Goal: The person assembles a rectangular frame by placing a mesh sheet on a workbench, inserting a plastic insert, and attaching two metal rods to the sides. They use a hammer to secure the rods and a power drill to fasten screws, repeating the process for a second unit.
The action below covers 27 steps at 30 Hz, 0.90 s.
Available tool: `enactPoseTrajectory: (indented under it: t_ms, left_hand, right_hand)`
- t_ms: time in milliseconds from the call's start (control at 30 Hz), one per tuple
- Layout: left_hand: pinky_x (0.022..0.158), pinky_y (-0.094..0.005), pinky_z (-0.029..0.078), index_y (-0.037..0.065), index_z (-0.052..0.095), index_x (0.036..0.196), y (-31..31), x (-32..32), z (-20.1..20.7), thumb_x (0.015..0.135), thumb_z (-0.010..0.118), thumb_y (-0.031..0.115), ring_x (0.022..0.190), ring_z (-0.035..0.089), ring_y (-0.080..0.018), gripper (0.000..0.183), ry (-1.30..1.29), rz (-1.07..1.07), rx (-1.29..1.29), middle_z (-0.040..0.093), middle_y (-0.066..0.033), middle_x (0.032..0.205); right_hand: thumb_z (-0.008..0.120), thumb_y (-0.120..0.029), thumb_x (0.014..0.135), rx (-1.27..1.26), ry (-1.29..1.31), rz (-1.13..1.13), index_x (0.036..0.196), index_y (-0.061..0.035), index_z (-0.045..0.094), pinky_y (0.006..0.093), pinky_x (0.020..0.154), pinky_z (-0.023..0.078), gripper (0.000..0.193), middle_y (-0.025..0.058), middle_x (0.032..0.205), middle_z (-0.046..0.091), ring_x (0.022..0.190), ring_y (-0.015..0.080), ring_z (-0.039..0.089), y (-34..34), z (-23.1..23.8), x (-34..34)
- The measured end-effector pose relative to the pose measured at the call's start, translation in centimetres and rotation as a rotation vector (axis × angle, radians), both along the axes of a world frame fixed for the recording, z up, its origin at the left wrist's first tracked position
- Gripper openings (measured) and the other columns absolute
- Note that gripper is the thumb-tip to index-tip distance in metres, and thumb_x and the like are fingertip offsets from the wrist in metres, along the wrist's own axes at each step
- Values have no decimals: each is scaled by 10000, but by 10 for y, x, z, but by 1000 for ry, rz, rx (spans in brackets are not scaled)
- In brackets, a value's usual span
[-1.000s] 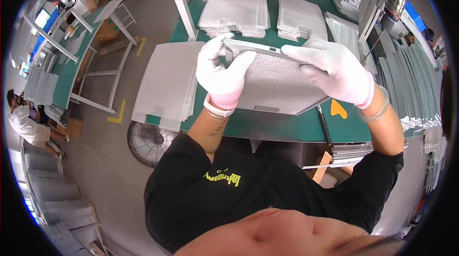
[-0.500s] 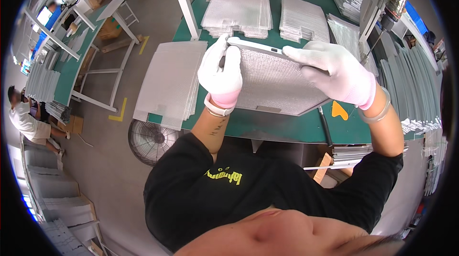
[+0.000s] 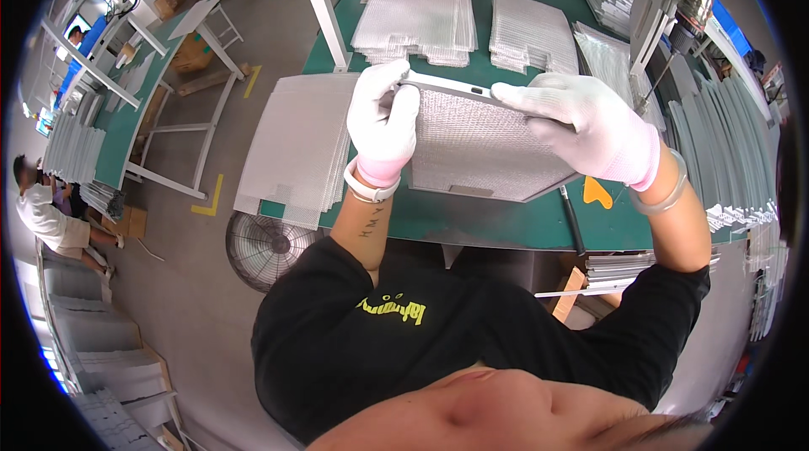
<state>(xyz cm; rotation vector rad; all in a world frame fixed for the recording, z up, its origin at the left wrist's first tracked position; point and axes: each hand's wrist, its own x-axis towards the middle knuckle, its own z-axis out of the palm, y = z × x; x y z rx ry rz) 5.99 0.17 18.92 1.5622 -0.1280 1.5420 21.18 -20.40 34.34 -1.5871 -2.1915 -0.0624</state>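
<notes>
Both my hands wear white gloves and hold a framed metal mesh filter panel (image 3: 482, 146) tilted above the green table (image 3: 472, 224). My left hand (image 3: 381, 124) grips the upper left corner, thumb on the near side and fingers curled behind the edge. With thumb and forefinger, my right hand (image 3: 594, 124) pinches the far rim further right; its other fingers are partly hidden. A pale frame strip with a small dark slot runs along the top edge between the hands. Right of the panel lie an orange flat tool (image 3: 597, 193) and a black-handled tool (image 3: 572, 222).
Stacked mesh sheets (image 3: 415, 20) stand behind the panel, with more mesh sheets (image 3: 295, 144) at the table's left edge. A power screwdriver (image 3: 698, 9) hangs at the right, near upright metal strips (image 3: 716, 139). A floor fan (image 3: 274, 247) sits below left. Another person (image 3: 46, 207) is far left.
The panel and my left hand have shifted slightly left. My right hand has also moved slightly left along with the rim; both grips are unchanged.
</notes>
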Motion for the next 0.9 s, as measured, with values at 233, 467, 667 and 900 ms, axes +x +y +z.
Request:
enactPoseTrajectory:
  t_ms: [233, 467, 667, 900]
  left_hand:
    - [1013, -328, 434, -14, 441, 1352, -6, 5, -8, 927, 485, -96, 1110, 550, -179, 435, 73, 12, 97, 550, -130, 1241]
    - [994, -326, 451, -37, 459, 1336, 10, 8, 13, 958, 476, -42, 1118, 580, -225, 379, 124, 206, 38, 568, -142, 1237]
    - [801, -331, 519, 37, 594, 1219, -13, 1, 140, 910, 570, 25, 872, 651, -247, 310, 383, -71, 1023, 654, -117, 997]
    - [683, -385, 485, 114, 637, 1193, -71, 86, 65, 847, 583, 219, 710, 601, -207, 365, 633, -104, 1507, 528, -41, 701]
  right_hand:
    - [630, 49, 774, 123, -141, -38, 1286, -24, 622, 419, 750, 511, 517, 165, 879, 634, 799, 355, 619, -3, 0, -7]
    - [662, -59, 845, 715, 10, -643, 1246, -13, 619, 407, 796, 525, 406, 150, 948, 675, 776, 333, 622, -96, -103, 16]
    - [627, -165, 912, -325, -72, -1301, 1302, -3, 528, 452, 832, 525, 434, 186, 1063, 618, 930, 397, 630, -186, -285, 11]
    - [541, -119, 974, -85, 820, -1128, 1255, 16, 539, 349, 644, 494, 312, 104, 864, 616, 709, 204, 600, -202, -290, 21]
